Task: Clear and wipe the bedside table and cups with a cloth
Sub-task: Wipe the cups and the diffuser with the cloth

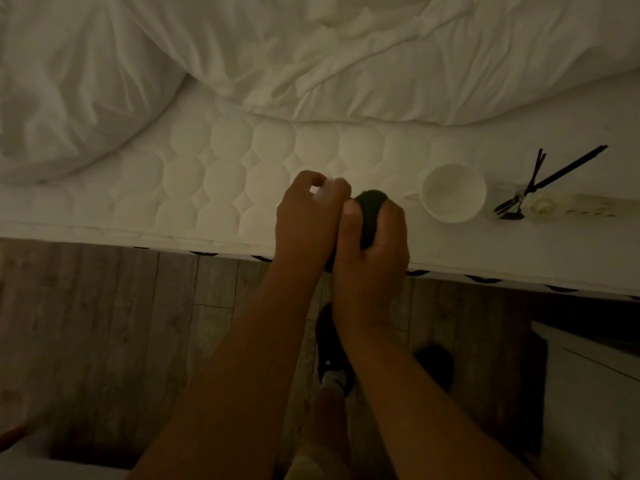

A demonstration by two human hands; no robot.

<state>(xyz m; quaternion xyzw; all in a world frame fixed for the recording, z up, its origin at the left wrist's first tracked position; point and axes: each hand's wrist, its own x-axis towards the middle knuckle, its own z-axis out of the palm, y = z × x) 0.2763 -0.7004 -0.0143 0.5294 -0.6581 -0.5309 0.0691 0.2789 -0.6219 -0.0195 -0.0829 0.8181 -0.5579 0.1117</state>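
**While both hands crowd one small cup, the grip matters most**

Since the light is dim, I take the pale thing pinched in the left hand [308, 216] to be a small cup [323, 190], though I can't be sure. The right hand [374, 251], pressed against the left, is closed round a dark cloth [370, 211]. Better to hold firm and turn the cloth inside. Both forearms reach out over the mattress [194, 188]; another white cup [453, 195] sits on the mattress right of the hands
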